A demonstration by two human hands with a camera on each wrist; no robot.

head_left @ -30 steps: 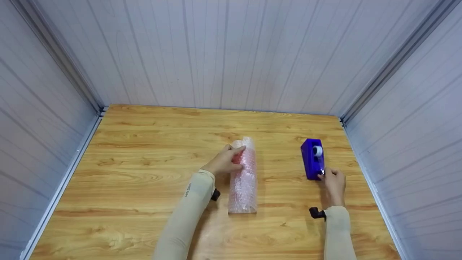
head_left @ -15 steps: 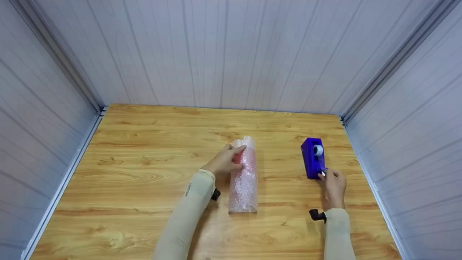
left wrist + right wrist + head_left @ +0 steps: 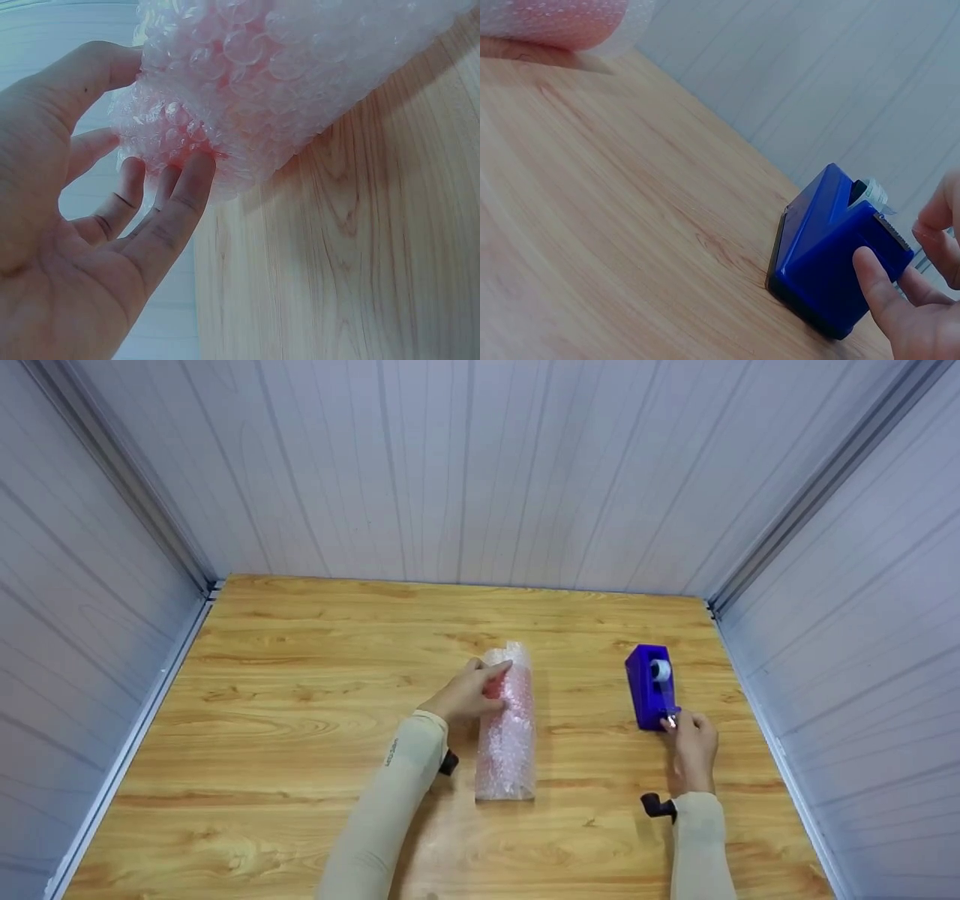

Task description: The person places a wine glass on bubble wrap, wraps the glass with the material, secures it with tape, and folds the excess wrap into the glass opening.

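Observation:
A roll of bubble wrap (image 3: 508, 750) around something pink lies lengthwise on the table, also large in the left wrist view. My left hand (image 3: 466, 694) holds its upper left side, thumb and fingers spread and bent against the wrap. To the right stands a blue tape dispenser (image 3: 646, 690) with a small roll of clear tape (image 3: 661, 670). My right hand (image 3: 694, 746) is at its front end, pinching at the tape end by the toothed cutter (image 3: 892, 230). One finger (image 3: 874, 281) rests on the dispenser's front face. The bit of tape between the fingertips is hard to see.
The wood-grain table (image 3: 315, 675) is bounded by pale panel walls (image 3: 465, 472) at the back and both sides. A black wrist camera (image 3: 658, 805) sits beside the right wrist, another (image 3: 448, 763) by the left.
Both hands stay almost in place. The right fingers shift only slightly at the dispenser's front; the bubble-wrap roll and the dispenser keep their places.

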